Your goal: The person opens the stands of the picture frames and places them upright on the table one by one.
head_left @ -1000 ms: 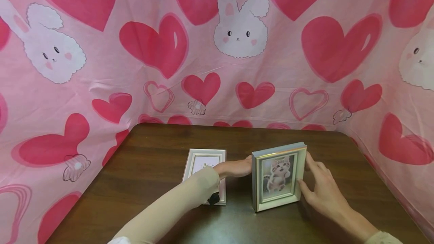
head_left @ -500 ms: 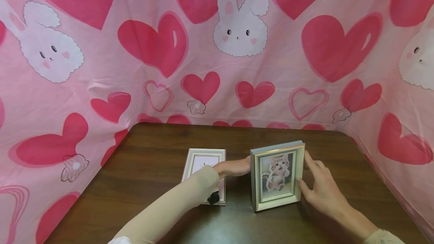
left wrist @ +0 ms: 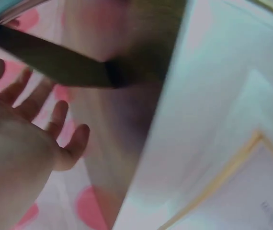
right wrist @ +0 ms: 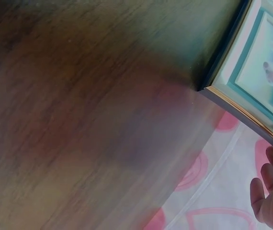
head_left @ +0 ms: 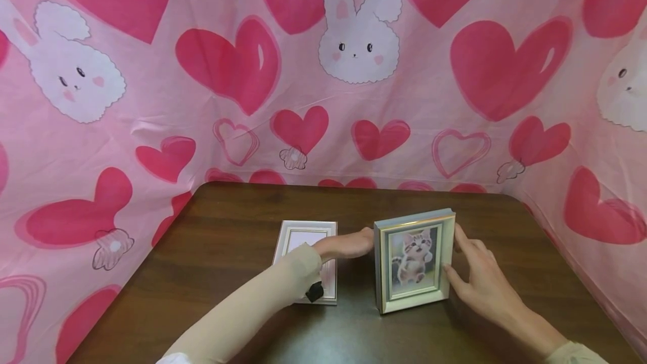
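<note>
A pale picture frame (head_left: 416,263) with gold trim and a kitten picture stands upright on the table, turned slightly. My right hand (head_left: 485,285) pinches its right side, thumb on the front border and fingers round behind the edge. At its left side is my left hand (head_left: 351,245), whose fingertips pass out of sight behind the frame in the head view. The left wrist view shows this left hand (left wrist: 24,143) with fingers spread and loosely extended near the frame's dark side (left wrist: 60,62). Under my left forearm lies a second, white picture frame (head_left: 331,280), partly covered by the sleeve.
The dark wooden table (head_left: 232,223) carries both frames. Pink cloth (head_left: 303,89) with red hearts and white rabbits hangs behind and on both sides. A small black device (head_left: 314,291) sits at my left wrist, over the white frame.
My left hand and sleeve have shifted very slightly upward and to the left. The kitten picture frame and my right hand stay practically where they were.
</note>
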{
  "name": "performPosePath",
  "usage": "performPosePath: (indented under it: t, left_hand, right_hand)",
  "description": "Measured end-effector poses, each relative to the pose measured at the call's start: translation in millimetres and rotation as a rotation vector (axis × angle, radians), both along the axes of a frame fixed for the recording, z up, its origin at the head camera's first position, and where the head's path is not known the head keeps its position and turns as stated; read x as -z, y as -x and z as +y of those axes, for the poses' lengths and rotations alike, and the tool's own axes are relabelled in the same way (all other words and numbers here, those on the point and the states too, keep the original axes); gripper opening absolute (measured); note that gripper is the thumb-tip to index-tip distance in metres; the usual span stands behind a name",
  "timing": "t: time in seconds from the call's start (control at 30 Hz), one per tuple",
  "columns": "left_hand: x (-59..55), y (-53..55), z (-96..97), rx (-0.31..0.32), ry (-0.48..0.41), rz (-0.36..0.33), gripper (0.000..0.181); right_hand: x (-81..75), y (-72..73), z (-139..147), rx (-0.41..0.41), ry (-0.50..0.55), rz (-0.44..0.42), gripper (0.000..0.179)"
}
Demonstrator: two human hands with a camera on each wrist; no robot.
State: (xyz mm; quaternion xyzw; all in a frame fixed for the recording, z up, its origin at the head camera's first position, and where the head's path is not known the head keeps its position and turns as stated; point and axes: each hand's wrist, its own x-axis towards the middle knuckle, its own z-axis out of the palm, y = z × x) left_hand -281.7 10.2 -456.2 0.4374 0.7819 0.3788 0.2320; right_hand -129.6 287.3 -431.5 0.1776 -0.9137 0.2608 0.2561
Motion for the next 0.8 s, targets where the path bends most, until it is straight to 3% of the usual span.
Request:
performPosePath:
  t: [0.07,0.13,0.17,0.33,0.5,0.63,0.8]
  left_hand:
    - [-14.9,-7.4,-5.0,-0.031,-0.006,0.012,0.048]
    - [-42.1,-21.7,-11.5,-0.104,-0.018,-0.021,0.044]
    - [-46.6,-24.0,-13.6,-0.136,-0.045,-0.017,0.042]
    - [-57.8,-36.9,-25.3,-0.317,-0.194,0.077,0.037]
    - [-63.7,-66.9,-37.9,-0.439,-0.299,0.267,0.045]
    - [-63.7,-92.0,-46.2,-0.427,-0.316,0.454,0.056]
    - [-59.5,-108.4,-50.5,-0.307,-0.254,0.656,0.066]
  right_hand:
    - [-0.1,-0.7,0.7,-0.006,0.009,-0.005,0.109]
    - [-0.2,-1.8,1.1,-0.010,0.025,-0.002,0.110]
    - [-0.2,-2.6,1.4,-0.010,0.038,0.003,0.110]
    - [1.1,-6.2,1.4,-0.017,0.109,0.049,0.101]
    - [5.3,-5.6,4.6,-0.041,0.105,0.094,0.105]
    - [10.2,-2.2,8.7,-0.088,0.052,0.149,0.092]
    - [14.4,0.4,10.4,-0.127,-0.025,0.198,0.084]
